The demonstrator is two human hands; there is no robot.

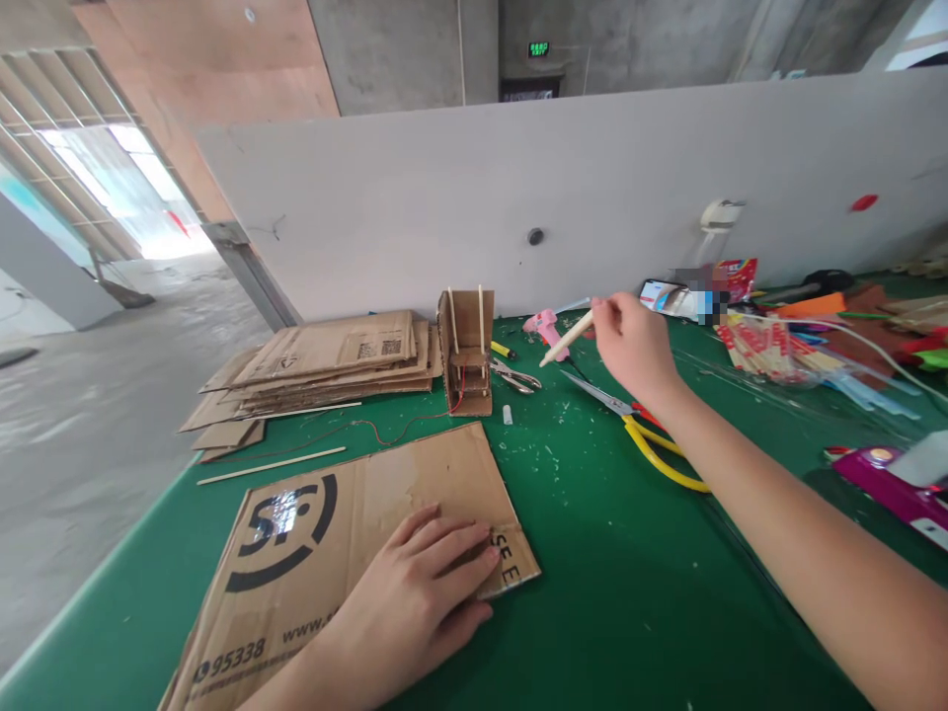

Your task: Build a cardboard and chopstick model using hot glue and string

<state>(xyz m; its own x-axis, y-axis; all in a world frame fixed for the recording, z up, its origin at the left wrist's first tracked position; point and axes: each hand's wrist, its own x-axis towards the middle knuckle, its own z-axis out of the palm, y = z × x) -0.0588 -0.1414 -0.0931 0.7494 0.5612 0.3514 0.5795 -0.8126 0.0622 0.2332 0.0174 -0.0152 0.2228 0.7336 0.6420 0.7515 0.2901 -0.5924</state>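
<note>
My left hand lies flat with fingers spread on a printed cardboard sheet, near its right edge. My right hand is raised over the table, its fingers closed around a cream pen that points down to the left. Below and beside that hand lie scissors with yellow handles, blades pointing left. Behind the pen is a pink glue gun. A small cardboard structure with upright sticks and a red wire stands beyond the sheet.
Stacked cardboard lies at the back left, with a thin wooden stick in front. Pliers rest beside the structure. A phone, packaged sticks and a purple tool are on the right. A white panel borders the table's back.
</note>
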